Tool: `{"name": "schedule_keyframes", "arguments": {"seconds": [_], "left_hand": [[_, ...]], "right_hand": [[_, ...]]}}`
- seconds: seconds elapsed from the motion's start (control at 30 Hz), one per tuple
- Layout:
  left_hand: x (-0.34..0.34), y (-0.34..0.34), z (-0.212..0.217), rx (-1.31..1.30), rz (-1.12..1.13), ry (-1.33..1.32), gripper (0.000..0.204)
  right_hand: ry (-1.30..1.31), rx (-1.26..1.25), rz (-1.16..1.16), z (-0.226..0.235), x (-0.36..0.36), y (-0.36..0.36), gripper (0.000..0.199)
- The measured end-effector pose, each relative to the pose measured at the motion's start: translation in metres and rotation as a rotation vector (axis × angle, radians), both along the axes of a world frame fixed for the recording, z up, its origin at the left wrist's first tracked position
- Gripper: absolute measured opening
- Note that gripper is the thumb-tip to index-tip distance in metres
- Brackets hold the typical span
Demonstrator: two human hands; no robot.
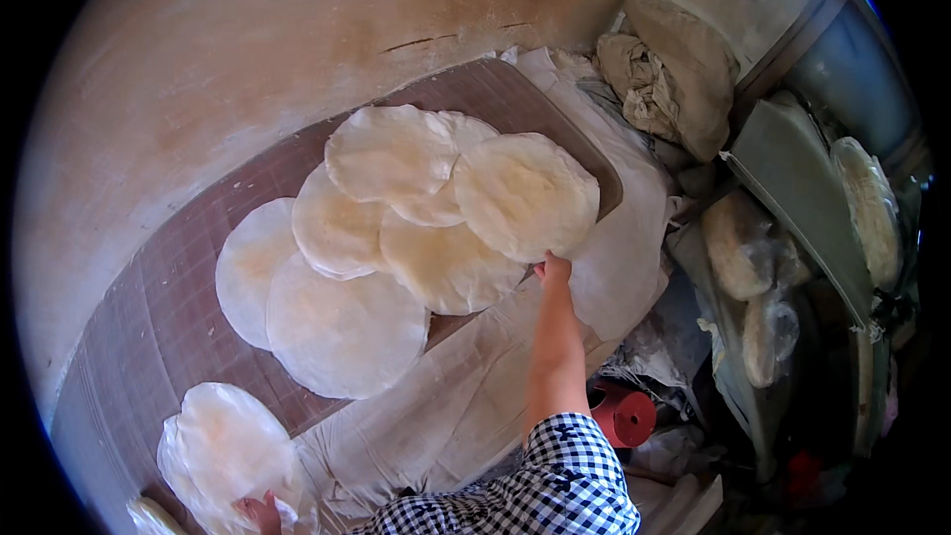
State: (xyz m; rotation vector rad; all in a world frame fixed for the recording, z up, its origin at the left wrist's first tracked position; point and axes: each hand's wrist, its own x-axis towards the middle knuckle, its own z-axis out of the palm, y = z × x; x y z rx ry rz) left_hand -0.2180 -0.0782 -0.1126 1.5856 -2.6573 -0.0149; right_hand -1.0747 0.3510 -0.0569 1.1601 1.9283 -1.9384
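Right hand [555,267]: arm stretched out, fingers pinching the near edge of the top flatbread [525,196]
Left hand [263,512]: at 7 o'clock, fingers closed on a stack of flatbreads [233,451]
Flatbreads: overlapping rounds [342,332] on the brown mat [163,307], centre
Cloth bundle [669,74]: 1 o'clock
Red cup [624,414]: 5 o'clock

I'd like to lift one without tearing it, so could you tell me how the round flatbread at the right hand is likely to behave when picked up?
The flatbread looks very thin and wide, so it would probably sag if lifted by the edge the right hand touches. It seems light. Its dry, blistered surface suggests it may crack or tear.
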Motion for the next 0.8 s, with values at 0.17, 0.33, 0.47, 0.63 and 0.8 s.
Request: {"name": "schedule_keyframes", "arguments": {"seconds": [0.17,0.33,0.47,0.63,0.8], "left_hand": [[-0.044,0.002,0.019,0.294,0.208,-0.155,0.053],[-0.034,0.015,0.029,0.312,0.214,-0.2,0.049],[-0.027,0.014,0.026,0.31,0.177,-0.199,0.046],[-0.047,0.046,0.023,0.267,0.272,-0.062,0.042],[0.02,0.051,0.038,0.336,0.321,-0.105,0.049]], "right_hand": [[0.317,-0.003,-0.312,-0.045,-0.041,0.024,0.029],[0.333,-0.179,-0.457,-0.034,-0.057,0.012,0.035],[0.424,-0.496,-0.507,-0.02,-0.07,0.029,0.045],[0.734,0.015,-0.162,0.063,-0.079,0.003,0.05],[0.948,0.558,0.118,0.222,-0.056,-0.072,0.05]]}}
